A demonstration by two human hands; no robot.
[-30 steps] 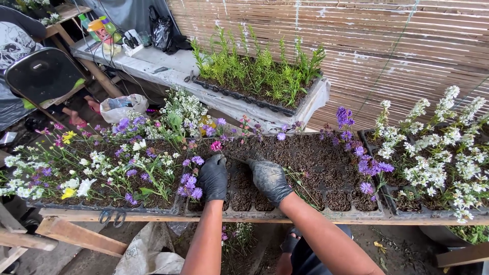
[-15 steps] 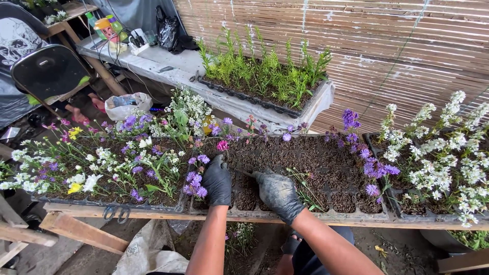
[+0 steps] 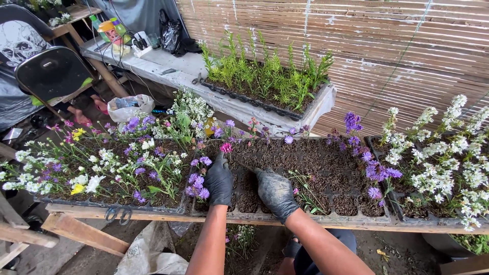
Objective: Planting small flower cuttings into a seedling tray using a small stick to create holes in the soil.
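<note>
Head view looks down on a black seedling tray [image 3: 356,216] full of dark soil. Both hands wear black gloves smeared with dirt. Left hand [image 3: 219,181] lies palm down, fingers loosely together, on cells just at 3 o'clock of purple flowers [image 3: 197,187]. Right hand [image 3: 275,191] rests curled on the soil beside it; whether it pinches anything cannot be told. Its fingertips are hidden in soil. At 9 o'clock, scissors [image 3: 116,214] hang partly hidden below a wooden bench edge [image 3: 153,217].

Wooden bench rail [image 3: 153,216], black seedling trays [image 3: 305,216] resting on it, scissors [image 3: 116,214] hanging
</note>
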